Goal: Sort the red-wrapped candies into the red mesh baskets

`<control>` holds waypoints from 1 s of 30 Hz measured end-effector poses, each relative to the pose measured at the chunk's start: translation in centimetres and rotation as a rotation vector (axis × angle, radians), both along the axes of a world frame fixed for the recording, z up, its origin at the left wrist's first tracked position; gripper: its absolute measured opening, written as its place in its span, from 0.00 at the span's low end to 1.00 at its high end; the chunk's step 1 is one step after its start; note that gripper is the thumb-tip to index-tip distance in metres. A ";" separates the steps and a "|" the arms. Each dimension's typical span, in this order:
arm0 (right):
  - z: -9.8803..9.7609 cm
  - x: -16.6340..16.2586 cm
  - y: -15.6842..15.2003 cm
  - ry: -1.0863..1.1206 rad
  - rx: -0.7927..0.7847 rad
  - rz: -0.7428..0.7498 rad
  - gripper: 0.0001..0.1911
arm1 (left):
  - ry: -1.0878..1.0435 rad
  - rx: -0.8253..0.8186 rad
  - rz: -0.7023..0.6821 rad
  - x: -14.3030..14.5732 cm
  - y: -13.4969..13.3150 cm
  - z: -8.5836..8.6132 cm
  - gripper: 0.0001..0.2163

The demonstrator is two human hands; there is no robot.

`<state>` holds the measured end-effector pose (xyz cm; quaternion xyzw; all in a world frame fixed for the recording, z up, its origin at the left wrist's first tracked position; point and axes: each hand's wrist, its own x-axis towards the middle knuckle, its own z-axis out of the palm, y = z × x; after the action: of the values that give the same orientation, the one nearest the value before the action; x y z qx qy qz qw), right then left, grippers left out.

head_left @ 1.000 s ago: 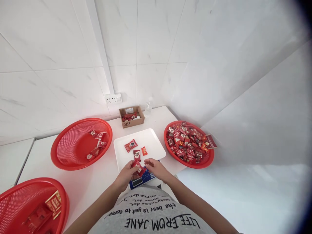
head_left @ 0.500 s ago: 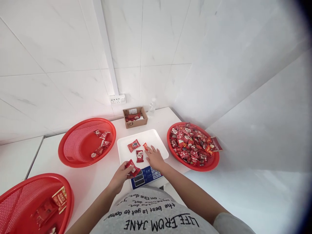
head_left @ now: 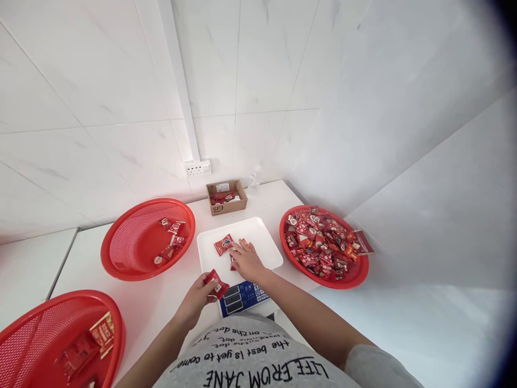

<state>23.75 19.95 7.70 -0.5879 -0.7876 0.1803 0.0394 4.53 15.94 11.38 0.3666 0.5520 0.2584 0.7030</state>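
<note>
Head view: the left hand has its fingers closed on a red packet, thumb on top, by the near left corner of the scale's white tray. The right hand reaches over that tray, fingers extended and slightly apart; whether they grip anything underneath, I cannot tell. Beside its fingertips lies a printed packet, flat on the tray, while a cream-marked packet and a small orange-red packet show only partly past the hand.

For good handling, I would pinch each wrapper lightly by its edge (the contents may well crush) and lift rather than drag it, since a forearm so near the blue panel could press a key. The left hand's packet is best held clear of the tray, so that it does not lean on the scale.

The bench is white and looks smooth, with a dark seam at the left. Red baskets stand on both sides, the right basket heaped with packets. Behind are a cardboard box, a clear bottle and a wall of pale, grey-veined tiles bearing a socket.
</note>
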 end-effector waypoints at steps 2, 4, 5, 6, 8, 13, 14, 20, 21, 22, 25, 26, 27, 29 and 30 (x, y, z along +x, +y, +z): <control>0.2 -0.7 0.9 -0.003 0.026 0.056 0.24 | -0.004 -0.001 -0.007 0.0 0.0 -0.1 0.16; 0.2 -1.4 1.9 -0.025 0.017 0.117 0.25 | -0.010 0.001 -0.021 0.0 0.0 -0.2 0.15; 0.2 -1.8 2.4 -0.039 0.007 0.140 0.25 | -0.014 0.003 -0.028 0.0 0.0 -0.2 0.15; 0.1 -2.0 2.8 -0.053 -0.007 0.156 0.25 | -0.016 0.005 -0.035 0.0 0.0 -0.2 0.15; -0.1 -2.1 3.4 -0.076 -0.028 0.164 0.25 | -0.013 0.005 -0.040 0.0 0.0 -0.1 0.15; -0.4 -0.7 2.7 -0.061 -0.006 0.069 0.25 | -0.009 -0.001 -0.045 0.1 0.1 0.0 0.17; -0.3 -0.3 2.2 -0.030 0.006 0.048 0.25 | -0.011 -0.001 -0.048 0.2 0.1 -0.1 0.18; 0.9 0.9 -2.8 0.377 0.050 -0.122 0.20 | -0.087 0.005 -0.091 0.7 0.2 -0.5 0.18; 1.2 1.0 -3.7 0.466 0.005 -0.164 0.20 | -0.106 0.011 -0.125 0.9 0.2 -0.4 0.18; 1.5 1.0 -4.5 0.548 -0.059 -0.202 0.19 | -0.116 0.012 -0.172 1.1 0.1 -0.3 0.17; 2.1 1.0 -6.5 0.698 -0.246 -0.269 0.15 | -0.083 -0.003 -0.361 2.0 -0.1 0.1 0.16; 2.1 1.0 -7.0 0.714 -0.280 -0.286 0.12 | -0.064 -0.002 -0.407 2.3 -0.2 0.2 0.16; 2.1 1.0 -7.4 0.720 -0.296 -0.307 0.10 | -0.052 0.004 -0.436 2.6 -0.3 0.3 0.16; 2.0 1.1 -8.1 0.738 -0.297 -0.361 0.08 | -0.050 0.023 -0.452 3.1 -0.4 0.2 0.16; 1.9 1.1 -8.3 0.756 -0.289 -0.390 0.08 | -0.059 0.033 -0.461 3.3 -0.4 0.1 0.16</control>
<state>24.82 11.64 9.64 -0.6178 -0.5589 0.4798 0.2754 7.83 15.50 11.46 0.4866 0.4288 0.1107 0.7531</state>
